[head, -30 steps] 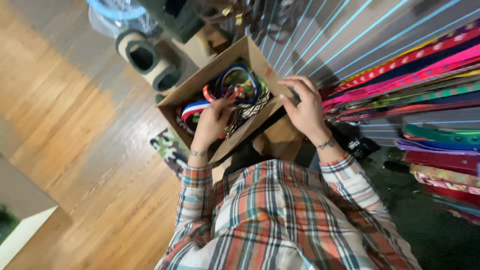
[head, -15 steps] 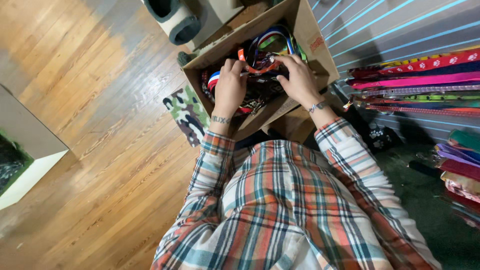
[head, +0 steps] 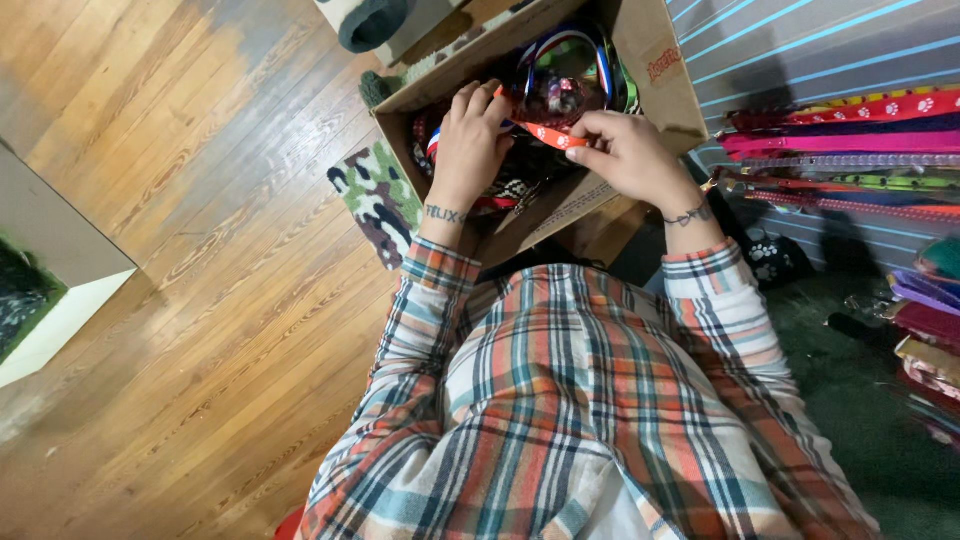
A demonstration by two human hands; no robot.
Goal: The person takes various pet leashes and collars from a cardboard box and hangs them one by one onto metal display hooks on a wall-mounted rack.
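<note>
A cardboard box (head: 655, 70) holds a tangle of coloured collars and straps (head: 570, 75). Over its opening, my left hand (head: 468, 145) and my right hand (head: 625, 155) both grip an orange strap with white paw prints (head: 552, 135), stretched between them. My left fingers curl around its left end, and my right thumb and fingers pinch its right end. My plaid sleeves fill the lower part of the view.
Rows of coloured collars (head: 850, 150) hang on a striped wall at the right. A camouflage-patterned item (head: 378, 200) lies on the wooden floor (head: 200, 300) beside the box. A dark slipper-like object (head: 375, 22) sits at the top, and a white-edged box (head: 60, 300) is at left.
The view has dropped closer toward my body. My hands have drawn the orange strap up out of the tangle in the box and now hold it between them.
</note>
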